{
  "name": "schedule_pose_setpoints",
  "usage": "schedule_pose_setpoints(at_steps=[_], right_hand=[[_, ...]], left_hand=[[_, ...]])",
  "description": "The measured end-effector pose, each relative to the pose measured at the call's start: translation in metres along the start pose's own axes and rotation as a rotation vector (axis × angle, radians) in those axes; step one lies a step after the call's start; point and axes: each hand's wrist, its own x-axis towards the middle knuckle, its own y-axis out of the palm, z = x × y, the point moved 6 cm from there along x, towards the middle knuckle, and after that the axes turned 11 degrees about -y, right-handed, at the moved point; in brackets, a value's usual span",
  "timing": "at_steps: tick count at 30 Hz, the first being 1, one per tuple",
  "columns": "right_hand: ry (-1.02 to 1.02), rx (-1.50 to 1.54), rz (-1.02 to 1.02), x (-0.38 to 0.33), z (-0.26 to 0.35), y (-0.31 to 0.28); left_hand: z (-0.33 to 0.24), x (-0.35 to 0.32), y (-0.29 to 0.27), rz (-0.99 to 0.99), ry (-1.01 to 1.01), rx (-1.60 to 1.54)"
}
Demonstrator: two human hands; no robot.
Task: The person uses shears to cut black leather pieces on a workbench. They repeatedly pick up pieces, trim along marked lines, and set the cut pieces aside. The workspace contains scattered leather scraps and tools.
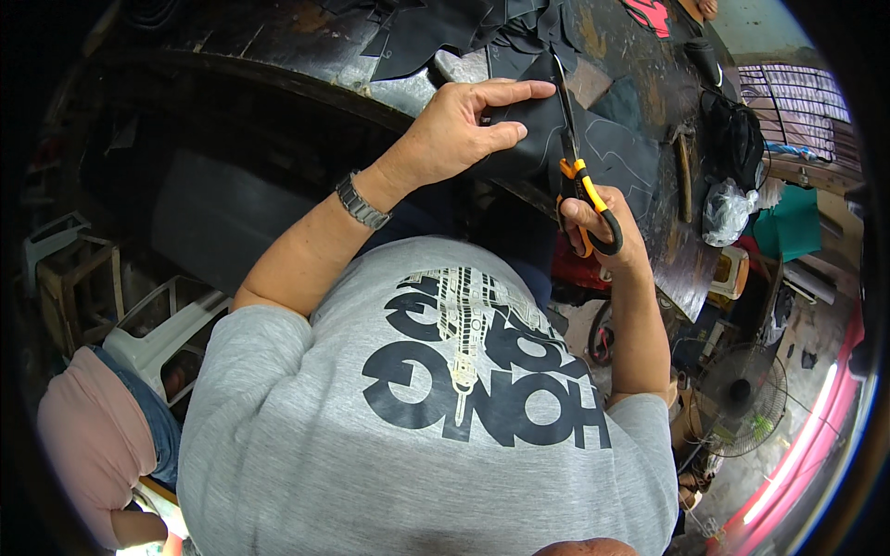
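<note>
My right hand (607,222) is closed round the yellow and black handles of a pair of scissors (568,139). Their long blades point away from me, over a sheet of black material (519,139) that looks like leather, with pale curved outlines drawn on it. My left hand (464,125) grips this sheet, its index finger stretched along the top next to the blades and the thumb lower down. Part of the sheet hangs over the table's near edge. Whether the blades touch the material at their tips is hard to make out.
Black scraps (426,37) lie piled at the back of the dark worktable (306,46). A hammer (684,171) rests on the right, near a clear plastic bag (728,211). A standing fan (739,394) is at lower right. White plastic chairs (167,329) and another person (97,426) are at left.
</note>
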Motion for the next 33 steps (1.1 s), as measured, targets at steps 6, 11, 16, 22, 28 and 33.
schedule_pose_setpoints(at_steps=[6,11,16,22,28,33], right_hand=[[-0.025,0.166,0.033,0.009,0.006,0.003],[0.014,0.024,0.016,0.003,0.002,0.002],[-0.045,0.067,-0.14,0.001,0.003,0.002],[-0.25,0.283,-0.288,0.002,0.027,-0.003],[-0.438,0.67,-0.638,-0.004,0.025,-0.015],[-0.307,0.784,-0.736,-0.002,-0.011,-0.001]], left_hand=[[-0.001,-0.002,0.005,0.016,-0.029,-0.016],[-0.002,-0.004,0.004,0.017,-0.029,0.028],[-0.007,-0.005,0.016,0.233,-0.048,0.146],[-0.03,-0.005,0.042,0.59,-0.069,0.48],[-0.101,0.009,0.024,-0.096,0.591,0.664],[-0.022,-0.01,0.056,0.357,-0.183,0.318]])
